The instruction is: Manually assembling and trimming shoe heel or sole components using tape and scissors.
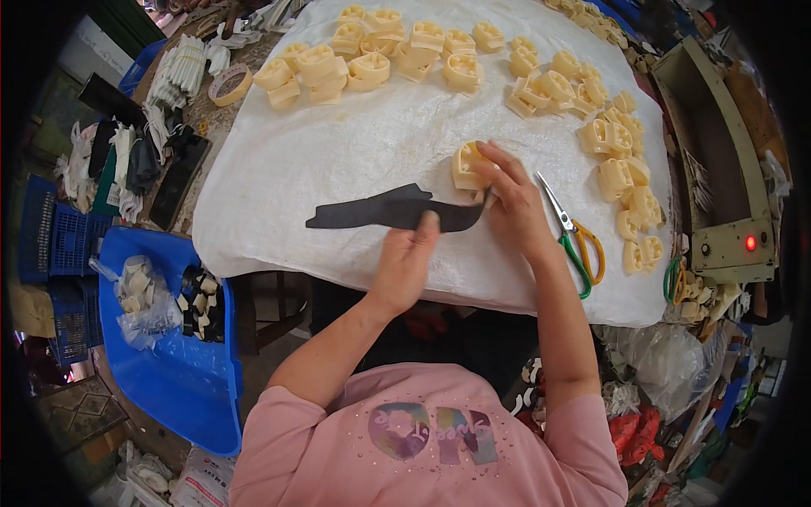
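Note:
My left hand [407, 260] pinches a long black strip of leather-like material [367, 210] between thumb and fingers. The strip lies across the white-covered table, and its right end curls up toward my right hand [513, 198]. Curved fingers of that hand grip a cream moulded plastic piece [466, 166], which has a hollow, ribbed top. Where the strip's end meets the right hand, the fingers partly hide it. Just right of this hand lie scissors [568, 226] with one green and one yellow handle, blades slightly apart.
Many similar cream pieces [369, 71] line the table's far and right sides. A metal box with a red light [750, 243] stands at the right edge. At the lower left is a blue plastic tub [169, 380]; a tape roll [230, 85] sits at the far left.

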### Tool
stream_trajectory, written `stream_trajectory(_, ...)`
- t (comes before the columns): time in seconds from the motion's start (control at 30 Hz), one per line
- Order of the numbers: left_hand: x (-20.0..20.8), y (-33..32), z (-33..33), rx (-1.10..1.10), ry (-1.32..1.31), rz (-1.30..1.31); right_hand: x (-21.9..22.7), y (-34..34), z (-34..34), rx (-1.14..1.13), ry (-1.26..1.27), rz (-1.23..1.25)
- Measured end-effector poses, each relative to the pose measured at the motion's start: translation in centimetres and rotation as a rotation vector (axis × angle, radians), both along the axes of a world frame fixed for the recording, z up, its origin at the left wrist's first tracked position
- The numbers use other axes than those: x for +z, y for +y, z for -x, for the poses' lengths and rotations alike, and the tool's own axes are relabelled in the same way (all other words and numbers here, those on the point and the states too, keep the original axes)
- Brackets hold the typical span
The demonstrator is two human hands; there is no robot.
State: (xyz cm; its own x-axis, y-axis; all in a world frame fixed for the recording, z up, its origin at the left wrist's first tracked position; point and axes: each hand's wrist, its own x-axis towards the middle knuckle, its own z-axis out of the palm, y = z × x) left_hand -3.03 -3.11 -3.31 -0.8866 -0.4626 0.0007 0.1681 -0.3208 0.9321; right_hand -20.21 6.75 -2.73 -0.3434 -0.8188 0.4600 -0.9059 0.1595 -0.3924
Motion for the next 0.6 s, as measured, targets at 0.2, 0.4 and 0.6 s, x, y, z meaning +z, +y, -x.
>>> stream_trajectory(0.2,-1.8,0.9,3.0,0.063,0.043,0.613,-0.8,0.1,0.9,0.108,-0.248,0.092)
stream_trajectory(0.4,-1.1,0.9,3.8,0.08,-0.047,0.711,-1.5,0.9,2.4,-0.153,-1.311,0.692)
stream_trajectory(0.6,1.0,0.2,1.3,0.023,-0.137,-0.027,2.2,4.3,-1.8,-0.106,-1.12,0.702)
